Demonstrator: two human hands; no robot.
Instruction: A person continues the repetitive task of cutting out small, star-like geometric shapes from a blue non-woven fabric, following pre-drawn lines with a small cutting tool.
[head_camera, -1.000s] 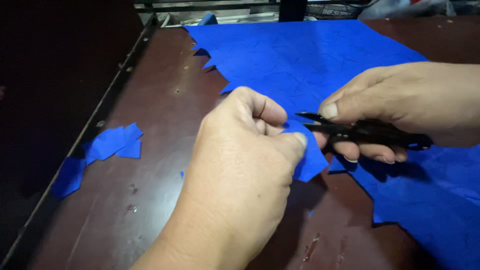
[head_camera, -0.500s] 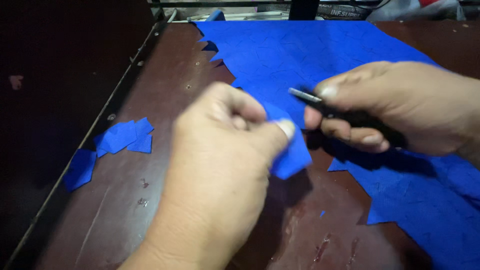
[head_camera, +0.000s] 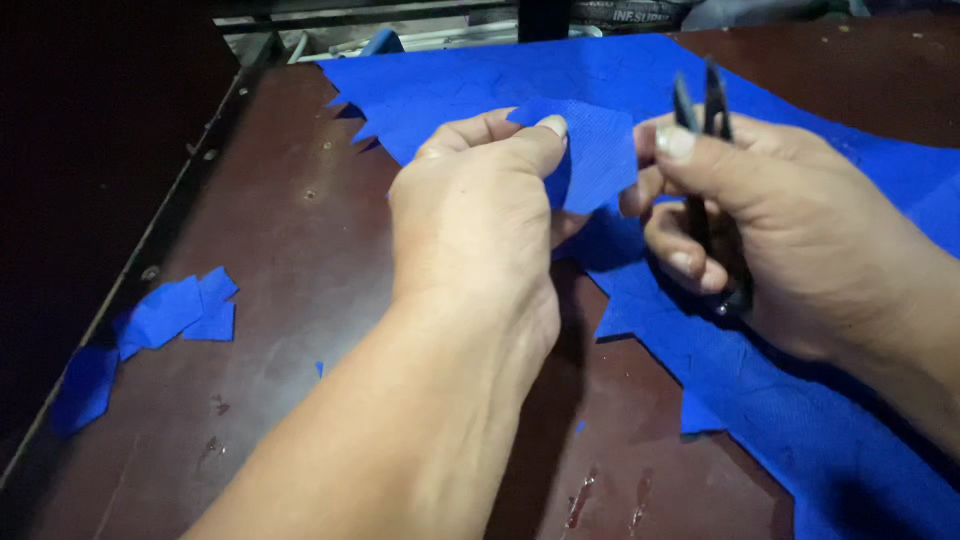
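My left hand (head_camera: 480, 215) pinches a small cut piece of blue fabric (head_camera: 598, 155) between thumb and fingers, lifted above the table. My right hand (head_camera: 770, 225) grips small black thread snips (head_camera: 705, 110), their two blades pointing up and slightly apart, right beside the piece. Under both hands lies a large blue fabric sheet (head_camera: 820, 400) with a jagged, cut left edge.
The sheet rests on a dark brown table (head_camera: 300, 250) with a metal strip along its left edge. Several blue scraps (head_camera: 175, 315) lie near that edge, another scrap (head_camera: 85, 385) lower left. Metal rails and dark objects sit at the table's far end.
My left hand lifted the cut blue piece up off the sheet. My right hand turned the snips from lying flat at the fabric to pointing upward.
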